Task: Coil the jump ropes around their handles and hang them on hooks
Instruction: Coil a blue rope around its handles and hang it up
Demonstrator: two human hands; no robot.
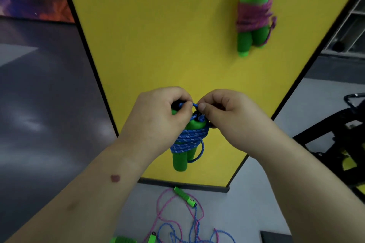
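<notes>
A blue jump rope [188, 140] is coiled around its two green handles, held up against the yellow panel [158, 35]. My left hand [160, 112] grips the top of the handles and pinches the rope. My right hand [227, 110] pinches a short blue loop at the top, close to the left thumb. A pink jump rope [253, 17], wound around its green handles, hangs high on the panel at the upper right; its hook is hidden.
On the grey floor below lie loose pink and blue ropes [189, 225] with green handles [185, 196], tangled together. Black and yellow equipment [339, 144] stands at the right. A dark wall [39, 104] is on the left.
</notes>
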